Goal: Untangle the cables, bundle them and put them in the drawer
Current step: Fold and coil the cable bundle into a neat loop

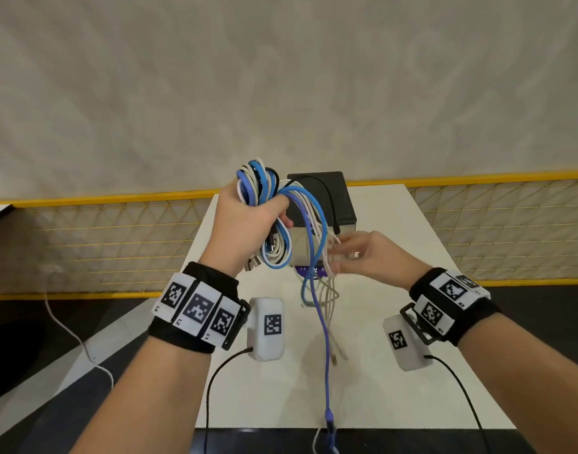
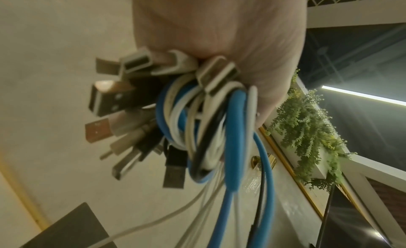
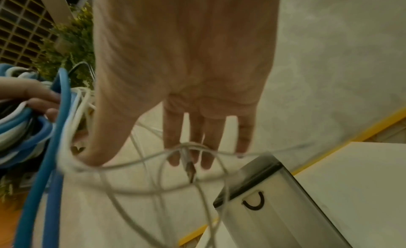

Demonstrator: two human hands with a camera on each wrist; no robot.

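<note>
My left hand (image 1: 248, 224) is raised over the white table (image 1: 396, 322) and grips a coiled bundle of blue, white and black cables (image 1: 261, 188). In the left wrist view several USB plugs (image 2: 105, 102) stick out of the bundle (image 2: 197, 121) under that hand (image 2: 219, 26). Loose ends hang from the bundle: a long blue cable (image 1: 323, 322) reaches the table's near edge. My right hand (image 1: 363, 253) has straight, spread fingers, and thin white cables (image 3: 136, 161) drape over its thumb and fingers (image 3: 186, 78). Behind stands a small drawer unit (image 1: 327, 191) with a black top and a black handle (image 3: 255, 202).
A yellow mesh fence (image 1: 494, 224) runs behind the table. A white cord (image 1: 68, 332) lies on the dark floor at the left. Green hanging plants (image 2: 307, 121) show in the left wrist view. Black leads run from both wrist cameras.
</note>
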